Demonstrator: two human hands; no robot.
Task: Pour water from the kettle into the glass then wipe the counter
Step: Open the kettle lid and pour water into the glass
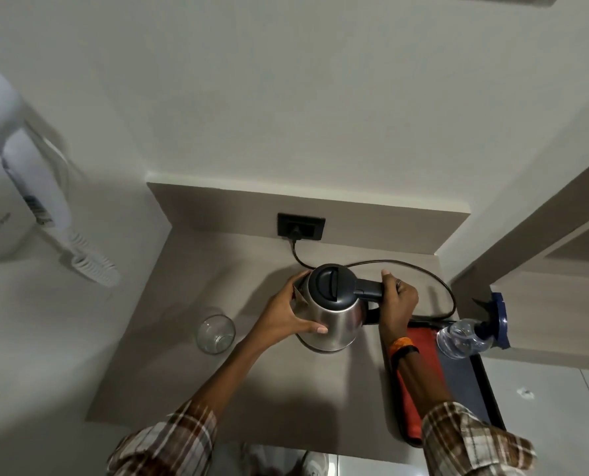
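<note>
A steel kettle [334,316] with a black lid stands on the grey counter [217,389], its spout pointing left. My left hand [286,310] cups the kettle's body by the spout. My right hand [397,304] is wrapped around the black handle. An empty clear glass [215,334] stands upright on the counter, left of the kettle and apart from it. An orange cloth [423,359] lies in a dark tray [485,383] to the right, partly hidden by my right forearm.
A black cord [423,273] runs from the wall socket [301,226] behind the kettle and loops to the right. A clear plastic bottle [461,338] lies at the tray's far end. A white wall-mounted hair dryer [21,187] hangs at left. A shelf juts out at right.
</note>
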